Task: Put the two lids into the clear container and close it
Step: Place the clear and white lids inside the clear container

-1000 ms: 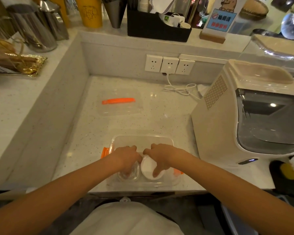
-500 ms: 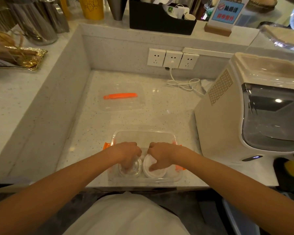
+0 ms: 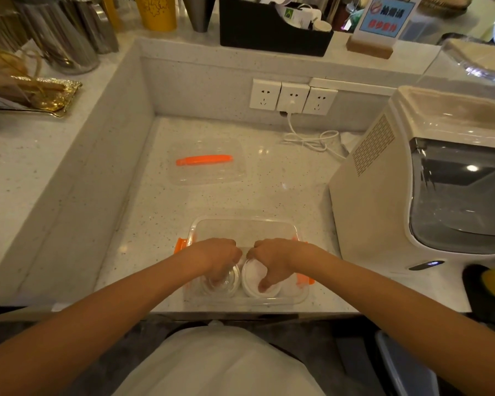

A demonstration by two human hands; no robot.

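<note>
A clear rectangular container [image 3: 242, 225] with orange side clips sits at the counter's front edge. Inside it lie two round lids side by side: a clear lid [image 3: 230, 284] on the left and a white lid [image 3: 252, 278] on the right. My left hand [image 3: 216, 257] reaches down into the container with its fingers on the clear lid. My right hand [image 3: 272, 257] is beside it, fingers on the white lid. The container's own clear cover [image 3: 207, 165] with an orange strip lies apart, farther back on the counter.
A white machine [image 3: 412, 178] stands close on the right, its cable [image 3: 312, 138] plugged into wall sockets [image 3: 293, 97]. A raised ledge runs along the left and back with metal cups [image 3: 66, 41], a black box [image 3: 272, 27] and a sign [image 3: 383, 21].
Both hands stay inside the container on the lids, with fingers curled lower. The view has tilted down a little.
</note>
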